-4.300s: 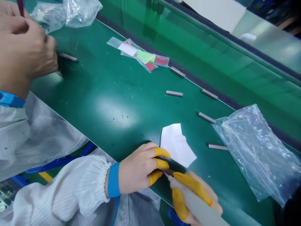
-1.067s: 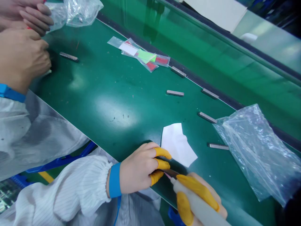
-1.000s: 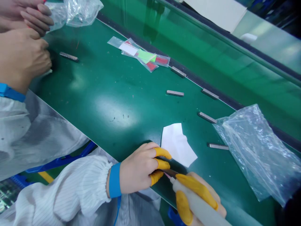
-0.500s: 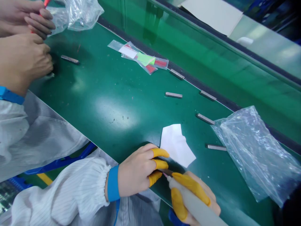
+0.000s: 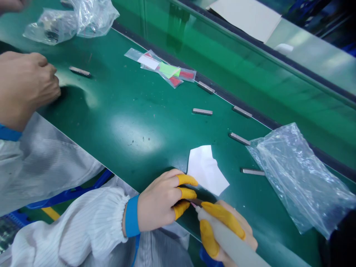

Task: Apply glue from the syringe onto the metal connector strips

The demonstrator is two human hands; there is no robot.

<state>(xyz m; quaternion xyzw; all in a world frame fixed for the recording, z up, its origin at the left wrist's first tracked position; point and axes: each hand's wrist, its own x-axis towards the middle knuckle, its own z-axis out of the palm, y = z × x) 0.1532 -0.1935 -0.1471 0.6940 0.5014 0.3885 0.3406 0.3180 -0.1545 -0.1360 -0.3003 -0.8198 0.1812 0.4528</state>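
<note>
My left hand (image 5: 164, 200), with yellow finger cots and a blue wristband, is closed on a small dark part (image 5: 197, 202) at the bench's near edge. Yellow cots also cover fingers of my right hand (image 5: 226, 230), which grips a pale bottle with a narrow tip (image 5: 222, 233). The bottle's tip meets the dark part close to my left fingertips. Just beyond my hands lies a torn white paper (image 5: 207, 170). Small grey connector-like strips lie farther off, one (image 5: 202, 111) mid-bench and another (image 5: 252, 171) right of the paper.
A clear plastic bag (image 5: 297, 178) lies at the right. Bags with red contents and a green label (image 5: 169, 69) lie near the raised green back edge. At the left are a co-worker's fist (image 5: 27, 79) and a crumpled clear bag (image 5: 94, 18).
The co-worker's upper hand has moved away to the upper left with the red item, uncovering more of the crumpled bag. My hands keep nearly the same pose; the view has shifted slightly.
</note>
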